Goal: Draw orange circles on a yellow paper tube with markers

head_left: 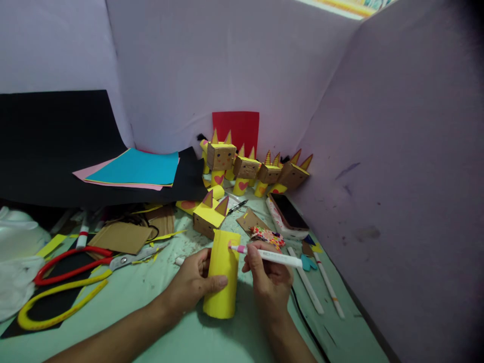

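Observation:
My left hand (198, 280) is wrapped round a yellow paper tube (220, 297), its thumb across the front. The tube stands nearly upright, tilted a little. In my right hand (269, 277) is a white marker (278, 257) with a pinkish-purple band, held like a pen. The marker's tip touches the tube near its upper right, where a small orange-pink mark shows. Just behind the tube lies a yellow-topped cardboard box head (209, 217) with two pointed ears. Part of the left fingers is hidden behind the tube.
Scissors (121, 259) with red and yellow handles lie at left, near cardboard scraps (121, 237). Coloured paper sheets (136, 169) rest on black paper (49, 151). Several cardboard animal figures (221, 156) stand at the back. A phone (289, 212) and loose markers (328, 285) are at right.

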`<control>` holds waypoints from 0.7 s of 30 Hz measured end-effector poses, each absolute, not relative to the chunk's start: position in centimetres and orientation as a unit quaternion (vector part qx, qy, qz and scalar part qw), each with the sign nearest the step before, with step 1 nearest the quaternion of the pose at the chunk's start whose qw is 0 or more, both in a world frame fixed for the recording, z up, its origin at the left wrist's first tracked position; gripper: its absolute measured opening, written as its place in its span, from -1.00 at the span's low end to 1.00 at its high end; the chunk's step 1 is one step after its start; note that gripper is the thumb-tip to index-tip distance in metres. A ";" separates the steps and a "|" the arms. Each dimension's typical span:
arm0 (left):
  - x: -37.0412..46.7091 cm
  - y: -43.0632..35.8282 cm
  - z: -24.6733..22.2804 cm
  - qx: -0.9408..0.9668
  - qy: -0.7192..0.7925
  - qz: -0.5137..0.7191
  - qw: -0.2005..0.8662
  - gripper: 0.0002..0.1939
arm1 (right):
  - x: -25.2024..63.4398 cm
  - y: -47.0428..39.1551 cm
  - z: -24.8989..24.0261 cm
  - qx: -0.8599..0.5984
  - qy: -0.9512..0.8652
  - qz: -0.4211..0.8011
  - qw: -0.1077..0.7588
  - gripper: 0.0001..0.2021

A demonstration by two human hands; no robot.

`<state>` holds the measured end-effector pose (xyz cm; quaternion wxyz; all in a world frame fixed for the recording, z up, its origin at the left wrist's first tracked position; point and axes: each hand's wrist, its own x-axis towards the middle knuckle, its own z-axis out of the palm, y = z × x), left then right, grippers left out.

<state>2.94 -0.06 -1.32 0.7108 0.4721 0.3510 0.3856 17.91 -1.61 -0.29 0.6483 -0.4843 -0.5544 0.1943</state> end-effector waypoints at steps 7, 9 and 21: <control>3.0 -0.1 -1.2 0.474 0.361 0.385 0.705 -0.40 | 17.9 -1.5 -0.3 -0.475 -0.566 0.184 0.648 -0.85; 3.0 0.0 -1.6 0.478 0.357 0.386 0.703 -0.39 | 17.7 -1.5 -0.1 -0.480 -0.558 0.181 0.653 -0.84; 2.9 -0.2 -1.6 0.463 0.355 0.387 0.714 -0.39 | 18.4 -1.2 -1.0 -0.538 -0.521 0.150 0.646 -0.80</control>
